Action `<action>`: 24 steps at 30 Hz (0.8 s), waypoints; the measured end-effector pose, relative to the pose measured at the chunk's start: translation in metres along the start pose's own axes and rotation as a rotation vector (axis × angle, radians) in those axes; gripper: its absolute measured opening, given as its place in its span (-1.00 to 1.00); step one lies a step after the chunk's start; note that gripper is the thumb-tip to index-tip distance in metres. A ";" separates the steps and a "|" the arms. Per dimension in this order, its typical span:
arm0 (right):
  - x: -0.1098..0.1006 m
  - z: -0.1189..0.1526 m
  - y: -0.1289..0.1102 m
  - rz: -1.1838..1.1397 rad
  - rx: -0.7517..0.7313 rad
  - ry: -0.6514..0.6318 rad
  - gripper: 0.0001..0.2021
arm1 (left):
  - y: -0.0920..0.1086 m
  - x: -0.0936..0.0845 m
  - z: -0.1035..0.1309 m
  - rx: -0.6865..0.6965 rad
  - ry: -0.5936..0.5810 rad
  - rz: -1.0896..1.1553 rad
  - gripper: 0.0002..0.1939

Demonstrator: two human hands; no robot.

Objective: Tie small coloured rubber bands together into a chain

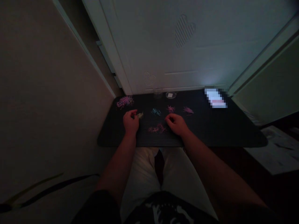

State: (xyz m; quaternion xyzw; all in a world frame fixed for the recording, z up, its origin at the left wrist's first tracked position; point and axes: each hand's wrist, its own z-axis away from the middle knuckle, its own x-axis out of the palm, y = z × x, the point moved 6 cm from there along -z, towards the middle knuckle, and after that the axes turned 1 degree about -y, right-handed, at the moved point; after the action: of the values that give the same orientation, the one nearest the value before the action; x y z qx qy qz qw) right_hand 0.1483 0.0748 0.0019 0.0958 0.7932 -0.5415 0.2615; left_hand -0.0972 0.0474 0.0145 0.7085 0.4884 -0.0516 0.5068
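Dim, dark table (pixel 221 130): pinkish strands (pixel 159 128) lie near its front edge, probably light, bendy; pinch mid-length. Left hand (pixel 131 122) half-curls beside pale strands (pixel 140 115), right hand (pixel 177 123) bunches narrow; can't tell if fingers hold any.

Glowing white pixelated rectangle (pixel 215 98) at right rear of black table (pixel 221 130); white panel (pixel 215 56) with striped hearts (pixel 184 32) behind; pale sheet (pixel 277 155), lower right.

Head cam, fwd/down over tbl (pixel 233 130)
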 end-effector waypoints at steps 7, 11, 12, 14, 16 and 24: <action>0.000 -0.002 -0.005 0.102 -0.101 0.019 -0.86 | -0.001 -0.001 0.000 -0.026 0.012 0.133 -0.71; 0.007 -0.002 -0.007 0.181 -0.140 -0.058 -0.80 | 0.010 0.003 0.004 0.072 -0.071 0.134 -0.73; 0.009 -0.002 -0.007 0.204 -0.145 -0.082 -0.79 | 0.016 0.005 0.005 0.119 -0.124 0.121 -0.74; 0.013 -0.001 -0.009 0.247 -0.157 -0.124 -0.78 | 0.028 0.012 0.011 0.220 -0.251 0.099 -0.75; 0.015 -0.002 -0.011 0.289 -0.169 -0.151 -0.80 | 0.038 0.018 0.016 0.304 -0.356 0.083 -0.76; 0.016 -0.003 -0.009 0.351 -0.140 -0.159 -0.92 | 0.042 0.026 0.021 0.373 -0.436 0.039 -0.78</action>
State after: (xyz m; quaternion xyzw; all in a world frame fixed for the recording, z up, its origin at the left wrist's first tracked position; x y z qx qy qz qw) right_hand 0.1297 0.0723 0.0015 0.1710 0.7771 -0.4369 0.4196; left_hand -0.0435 0.0469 0.0179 0.7709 0.3366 -0.2818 0.4616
